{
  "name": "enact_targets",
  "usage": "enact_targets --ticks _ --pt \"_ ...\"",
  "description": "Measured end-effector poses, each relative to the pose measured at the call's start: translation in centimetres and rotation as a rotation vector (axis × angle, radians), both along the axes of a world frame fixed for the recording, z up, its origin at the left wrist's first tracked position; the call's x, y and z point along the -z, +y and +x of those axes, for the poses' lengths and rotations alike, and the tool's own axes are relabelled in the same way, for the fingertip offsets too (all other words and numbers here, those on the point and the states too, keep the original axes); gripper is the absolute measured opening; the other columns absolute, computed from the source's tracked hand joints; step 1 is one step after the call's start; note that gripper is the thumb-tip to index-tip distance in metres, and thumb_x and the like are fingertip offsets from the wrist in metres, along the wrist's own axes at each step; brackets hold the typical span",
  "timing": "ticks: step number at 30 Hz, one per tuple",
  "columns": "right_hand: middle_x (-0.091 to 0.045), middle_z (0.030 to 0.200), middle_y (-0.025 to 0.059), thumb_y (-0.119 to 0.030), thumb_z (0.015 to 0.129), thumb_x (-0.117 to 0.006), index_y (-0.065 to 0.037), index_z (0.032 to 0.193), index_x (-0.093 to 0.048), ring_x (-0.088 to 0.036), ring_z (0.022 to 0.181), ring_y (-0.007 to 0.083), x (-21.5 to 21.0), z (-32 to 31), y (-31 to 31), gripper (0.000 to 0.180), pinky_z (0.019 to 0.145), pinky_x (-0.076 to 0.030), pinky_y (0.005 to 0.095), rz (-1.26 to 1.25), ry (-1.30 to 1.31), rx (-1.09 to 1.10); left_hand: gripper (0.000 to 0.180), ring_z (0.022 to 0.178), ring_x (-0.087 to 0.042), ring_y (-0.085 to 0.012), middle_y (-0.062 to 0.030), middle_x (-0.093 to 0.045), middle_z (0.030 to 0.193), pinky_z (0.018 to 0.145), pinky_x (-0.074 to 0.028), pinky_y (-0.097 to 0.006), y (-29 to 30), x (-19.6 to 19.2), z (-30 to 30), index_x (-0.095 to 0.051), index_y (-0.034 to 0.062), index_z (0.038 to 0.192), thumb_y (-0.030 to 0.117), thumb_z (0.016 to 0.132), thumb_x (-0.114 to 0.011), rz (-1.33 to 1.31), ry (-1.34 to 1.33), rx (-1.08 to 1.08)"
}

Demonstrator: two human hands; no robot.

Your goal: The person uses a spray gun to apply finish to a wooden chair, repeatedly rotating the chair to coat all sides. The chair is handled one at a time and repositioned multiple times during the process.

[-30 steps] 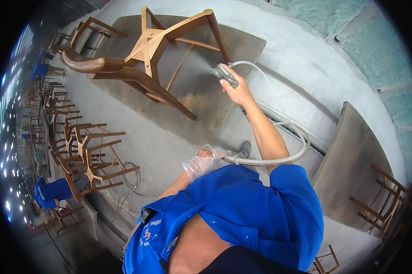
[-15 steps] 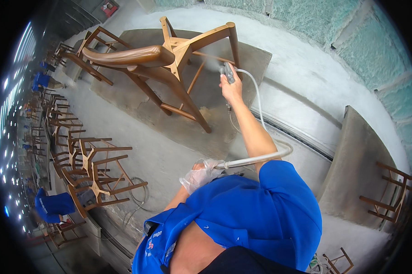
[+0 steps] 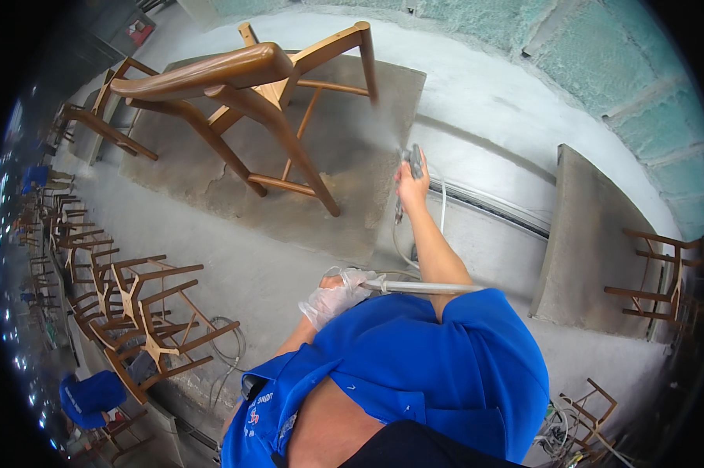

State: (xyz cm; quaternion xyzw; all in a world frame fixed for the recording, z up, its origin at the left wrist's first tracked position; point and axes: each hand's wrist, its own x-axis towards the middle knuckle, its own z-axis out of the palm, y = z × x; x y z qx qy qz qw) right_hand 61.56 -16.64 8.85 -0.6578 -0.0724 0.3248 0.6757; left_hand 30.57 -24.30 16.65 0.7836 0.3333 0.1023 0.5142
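Blue shirt fabric [image 3: 414,366] fills the near foreground. Just beyond it, the left hand [image 3: 335,296], covered by a thin clear glove, is closed around a grey hose [image 3: 422,287], the fingers [image 3: 352,282] wrapped about it where it runs across the body. Farther out, the right hand [image 3: 411,181] is raised on an outstretched bare arm, its fingers curled tight about the handle of a spray gun [image 3: 413,162]; a faint mist is seen just past the nozzle. The gun is held near the right edge of a stained grey platform [image 3: 211,187]. On that platform a wooden chair [image 3: 250,93] is tipped on its side, legs outward. Unfinished chair frames [image 3: 133,312] are stacked along the floor at the left.
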Motion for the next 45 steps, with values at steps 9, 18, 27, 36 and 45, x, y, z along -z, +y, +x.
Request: enact_targets --ticks 9,18,27,36,45 --pt "-0.063 0.085 0.0034 -0.020 0.105 -0.060 -0.012 0.115 -0.061 -0.064 0.070 0.0161 5.1 9.2 -6.8 0.012 0.045 -0.041 0.0296 0.088 0.300 0.254 0.034 0.090 -0.075 -0.0301 -0.0152 -0.077 0.107 0.081 -0.060 -0.042 -2.7 -0.3 6.0 -0.076 0.0093 0.119 0.012 0.086 -0.076 0.207 -0.024 0.142" --pt "-0.062 0.095 0.0045 -0.029 0.108 -0.059 -0.024 0.138 -0.057 -0.060 0.085 0.0157 -0.6 19.3 -9.7 0.031 0.045 -0.041 0.0221 0.844 0.598 -0.229 0.035 0.091 -0.075 -0.0306 -0.0152 -0.077 0.108 0.081 -0.060 -0.043 -8.1 -1.1 14.2 -0.076 0.0097 0.120 0.012 0.086 -0.075 0.285 0.036 0.167" --pt "-0.066 0.095 0.0041 -0.027 0.107 -0.060 -0.011 0.116 -0.061 -0.064 0.085 0.0158 -4.0 22.8 -11.0 0.019 0.044 -0.041 0.0226 0.463 0.454 -0.340 0.035 0.091 -0.075 -0.0312 -0.0152 -0.077 0.108 0.081 -0.060 -0.043 -11.6 -1.8 19.6 -0.076 0.0102 0.121 0.012 0.085 -0.075 0.351 0.056 0.162" --pt "-0.064 0.098 0.0050 -0.028 0.108 -0.060 -0.014 0.135 -0.058 -0.062 0.085 0.0177 -7.5 22.4 -11.5 0.030 0.044 -0.041 0.0222 0.611 0.546 -0.535 0.036 0.091 -0.075 -0.0317 -0.0153 -0.077 0.109 0.081 -0.060 -0.043 -12.6 -2.3 20.9 -0.075 0.0107 0.121 0.012 0.085 -0.075 0.404 0.075 0.173" --pt "-0.063 0.098 0.0063 -0.029 0.108 -0.057 -0.006 0.123 -0.059 -0.061 0.087 0.0177 -8.1 21.3 -11.9 0.028 0.043 -0.041 0.0221 0.556 0.552 -0.669 0.037 0.091 -0.075 -0.0323 -0.0153 -0.077 0.110 0.081 -0.060 -0.044 -13.9 -2.4 19.7 -0.075 0.0111 0.122 0.012 0.085 -0.074 0.420 0.084 0.156"
